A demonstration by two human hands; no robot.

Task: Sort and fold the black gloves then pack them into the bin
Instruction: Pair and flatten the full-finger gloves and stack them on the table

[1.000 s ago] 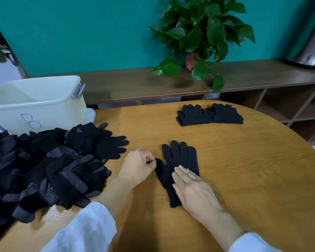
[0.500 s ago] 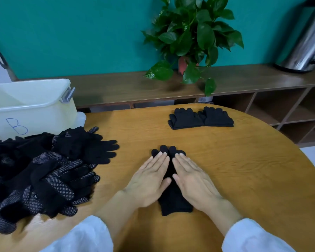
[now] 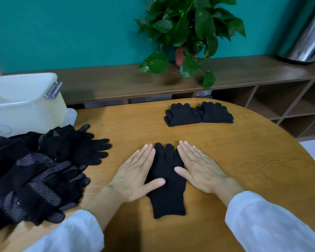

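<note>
The glove pair (image 3: 166,180) lies flat on the counter (image 3: 244,160), cuff near the person, tips pointing away, long axis front-to-back. Left hand (image 3: 135,175) & right hand (image 3: 200,170) flank it, fingers straight, pressed flat (thumbs on the fabric). Black knit w/ pale grip dots. Folded gloves (image 3: 198,114) beyond.

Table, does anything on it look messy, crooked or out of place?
Only the glove pile at the left edge: a loose unsorted heap. The folded gloves lie neatly side by side, and the glove lies flat and straight between the open left hand and right hand.
</note>
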